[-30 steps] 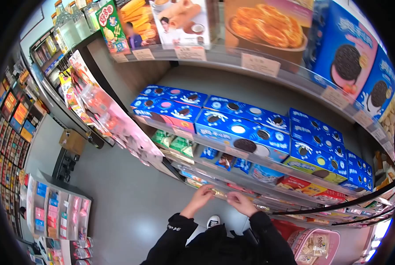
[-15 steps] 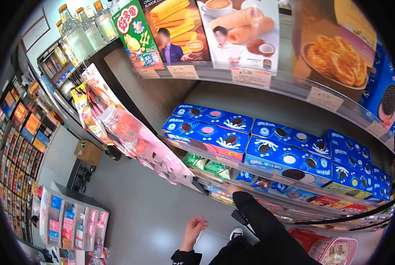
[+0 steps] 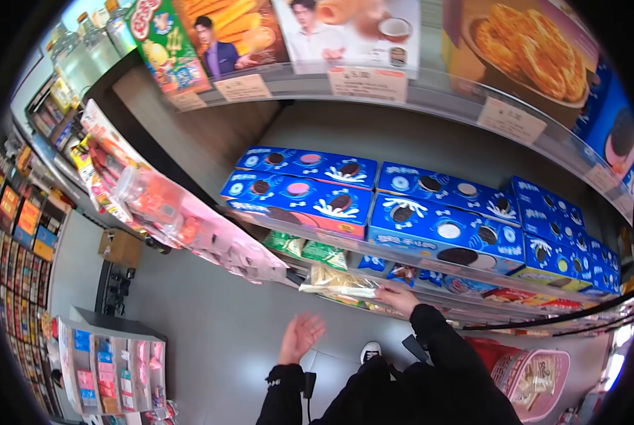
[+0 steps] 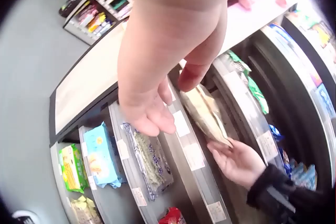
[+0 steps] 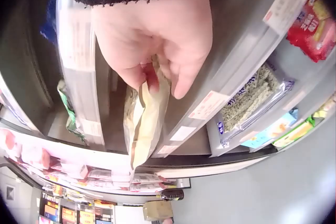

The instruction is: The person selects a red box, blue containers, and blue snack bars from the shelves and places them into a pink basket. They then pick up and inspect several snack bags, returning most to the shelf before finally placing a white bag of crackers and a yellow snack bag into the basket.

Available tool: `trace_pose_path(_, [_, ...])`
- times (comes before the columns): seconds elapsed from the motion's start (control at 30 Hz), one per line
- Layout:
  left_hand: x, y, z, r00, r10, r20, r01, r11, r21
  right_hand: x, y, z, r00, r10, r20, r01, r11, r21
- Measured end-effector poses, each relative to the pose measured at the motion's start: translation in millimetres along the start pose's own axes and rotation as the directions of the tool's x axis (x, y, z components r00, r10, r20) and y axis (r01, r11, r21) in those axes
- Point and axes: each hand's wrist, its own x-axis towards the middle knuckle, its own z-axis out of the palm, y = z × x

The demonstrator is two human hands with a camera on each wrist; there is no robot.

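Note:
My right hand (image 3: 400, 301) pinches a flat cream-coloured packet (image 3: 339, 282) by one end. In the right wrist view, the packet (image 5: 148, 116) hangs edge-on from between the thumb and fingers, in front of a shelf level. It has a clear side with pale contents. My left hand (image 3: 303, 336) is held apart over the floor, palm up with fingers loosely bent and nothing in it. In the left wrist view, the left hand (image 4: 163, 50) overlaps the shelf front near the packet's far end.
Blue cookie boxes (image 3: 444, 230) line the shelf above, with green packets (image 3: 324, 253) below them. A clear bag of speckled food (image 4: 149, 161) lies on a lower level. Pink hanging packs (image 3: 225, 244) flank the shelf end; a pink basket (image 3: 563, 365) stands at lower right.
At first both hands were together at a small golden item. They parted, and the right hand reached into the lower shelf. Now it holds the cream packet at the shelf front.

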Motion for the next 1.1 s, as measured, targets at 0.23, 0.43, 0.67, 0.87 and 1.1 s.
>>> trace_pose_path(0.23, [40,-11,61,0.951,-0.229,0.207,0.156,0.935,0.318,-104,-4,-30,0.995,-0.072,0.066,0.076,0.995,-0.067])
trace_pose_path(0.43, [51,-58,79,0.921,-0.384,0.061,0.333,0.861,0.384,-163,8,-42,0.988,-0.003,0.157,0.018,0.995,-0.094])
trace_pose_path(0.67, [15,-105,82,0.952,-0.3,0.058,0.245,0.863,0.442,-205,61,-53,0.98,-0.186,0.071,0.189,0.981,-0.039])
trace_pose_path(0.87, [-17,-134,100,0.941,-0.337,0.023,0.271,0.793,0.545,-239,59,-51,0.994,0.078,0.072,-0.101,0.901,0.422])
trace_pose_path(1.1, [-40,-203,141,0.885,-0.466,0.019,0.355,0.699,0.621,-285,107,-89,0.995,-0.03,0.093,-0.021,0.866,0.499])
